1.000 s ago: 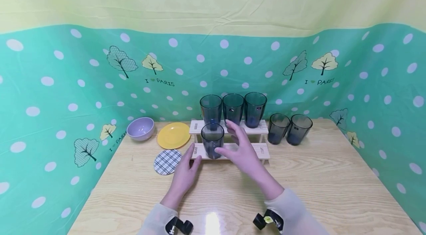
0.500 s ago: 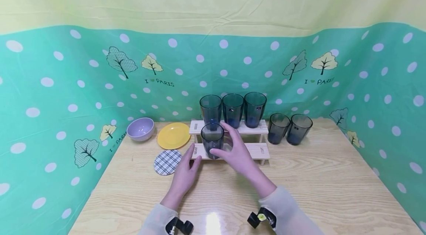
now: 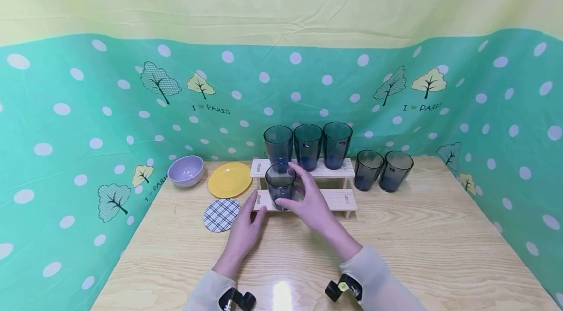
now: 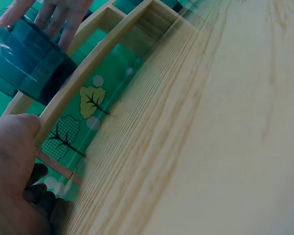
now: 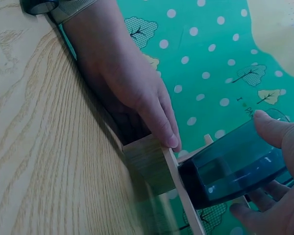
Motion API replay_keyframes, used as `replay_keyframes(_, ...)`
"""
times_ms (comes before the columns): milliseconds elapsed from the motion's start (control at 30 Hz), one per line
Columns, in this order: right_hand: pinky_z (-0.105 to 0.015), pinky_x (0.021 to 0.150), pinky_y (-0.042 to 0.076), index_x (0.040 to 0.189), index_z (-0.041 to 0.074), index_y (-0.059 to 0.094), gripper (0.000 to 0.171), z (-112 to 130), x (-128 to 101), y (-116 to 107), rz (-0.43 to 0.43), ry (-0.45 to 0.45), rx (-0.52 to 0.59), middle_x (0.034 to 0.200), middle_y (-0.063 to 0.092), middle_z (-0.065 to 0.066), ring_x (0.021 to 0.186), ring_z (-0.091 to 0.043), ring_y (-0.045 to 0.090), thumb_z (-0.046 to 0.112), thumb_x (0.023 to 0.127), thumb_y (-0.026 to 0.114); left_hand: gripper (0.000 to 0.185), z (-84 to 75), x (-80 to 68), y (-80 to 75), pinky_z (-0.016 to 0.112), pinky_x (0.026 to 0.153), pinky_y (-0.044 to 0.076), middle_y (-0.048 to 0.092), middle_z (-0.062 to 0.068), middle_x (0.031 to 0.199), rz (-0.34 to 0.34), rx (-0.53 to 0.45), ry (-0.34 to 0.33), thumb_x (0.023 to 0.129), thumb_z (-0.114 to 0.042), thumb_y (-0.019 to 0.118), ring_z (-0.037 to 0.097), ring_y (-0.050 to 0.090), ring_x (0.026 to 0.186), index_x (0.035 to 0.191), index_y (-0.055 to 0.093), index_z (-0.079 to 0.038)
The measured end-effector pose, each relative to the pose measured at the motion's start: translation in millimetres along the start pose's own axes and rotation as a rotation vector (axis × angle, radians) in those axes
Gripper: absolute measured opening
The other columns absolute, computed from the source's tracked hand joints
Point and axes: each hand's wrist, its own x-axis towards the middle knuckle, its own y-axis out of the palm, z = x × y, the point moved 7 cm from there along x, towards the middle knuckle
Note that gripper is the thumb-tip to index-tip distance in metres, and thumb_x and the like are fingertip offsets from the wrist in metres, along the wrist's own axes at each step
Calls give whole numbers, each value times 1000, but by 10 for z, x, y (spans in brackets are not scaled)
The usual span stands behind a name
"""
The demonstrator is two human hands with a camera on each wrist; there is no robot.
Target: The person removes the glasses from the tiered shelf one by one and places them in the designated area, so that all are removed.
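**Cup on lower shelf: tipping and sliding risks**

Listed left to right. Bowl (image 3: 185,170), plate (image 3: 229,179), coaster (image 3: 221,213): on table (image 3: 422,247), well apart from the hands, likely out of harm's way.
Left hand (image 3: 244,231): thumb pressed on the left end of rack (image 3: 338,198), other fingers tucked behind that end; held nothing else. Judged risk: if eased off, rack could slide.
Cup (image 3: 280,187): upright on lower shelf, left part, near its front edge.
Right hand (image 3: 310,203): fingers curled round cup from the right, thumb in front. Judged risk: a slack or high grip could tip it forward off the shelf, or knock back row (image 3: 308,146) just behind.
Two cups (image 3: 382,170): on table, right of rack.
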Motion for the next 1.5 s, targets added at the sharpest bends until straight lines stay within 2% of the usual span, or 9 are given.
replay_keyframes(200, -50, 127, 42, 171, 30, 40, 99, -42, 7, 19, -5, -9, -6, 172, 40, -2, 157, -28, 42, 17, 90, 96, 67, -14, 1, 4, 57, 133, 27, 37, 18, 175, 3, -9, 8, 116, -37, 60, 38, 35, 162, 173, 36, -10)
replay_keyframes(433, -49, 126, 44, 170, 35, 39, 100, -95, 1, 31, -11, -7, -14, 170, 42, 0, 156, -26, 43, 16, 90, 95, 67, -4, 0, 8, 57, 133, 27, 38, 18, 175, 5, -8, 4, 116, -37, 59, 38, 35, 161, 173, 35, -11)
replay_keyframes(600, -53, 125, 44, 171, 31, 38, 100, -111, 5, 43, -5, -10, -3, 168, 45, -4, 155, -29, 44, 16, 91, 95, 67, -6, -1, 6, 57, 133, 28, 38, 18, 175, 4, -6, 6, 116, -37, 59, 38, 35, 161, 173, 36, -10)
replay_keyframes(833, -55, 122, 47, 169, 35, 40, 97, -117, 6, 49, -20, -15, 10, 162, 51, -7, 149, -31, 50, 13, 92, 93, 67, -8, -4, 2, 57, 133, 27, 38, 17, 175, 4, -8, 6, 116, -37, 59, 38, 35, 162, 174, 35, -12)
replay_keyframes(1000, -58, 121, 48, 169, 33, 42, 94, -107, 3, 52, -29, -21, 23, 160, 53, -10, 147, -35, 52, 11, 92, 93, 67, -16, -7, 0, 56, 133, 27, 38, 17, 175, 2, -15, 10, 116, -36, 59, 38, 35, 161, 173, 36, -11)
replay_keyframes(1233, -57, 120, 50, 168, 35, 43, 94, -104, 2, 53, -40, -23, 20, 159, 53, -8, 143, -34, 54, 11, 91, 94, 66, -24, -11, -5, 56, 133, 27, 38, 17, 176, 1, -18, 12, 116, -36, 59, 37, 35, 162, 173, 36, -12)
replay_keyframes(1500, -54, 116, 53, 167, 30, 46, 93, -107, -1, 34, -60, -26, 3, 158, 55, -8, 140, -32, 56, 12, 90, 95, 66, -21, -7, -6, 57, 133, 28, 39, 18, 175, 0, -16, 19, 116, -36, 60, 38, 36, 161, 173, 36, -10)
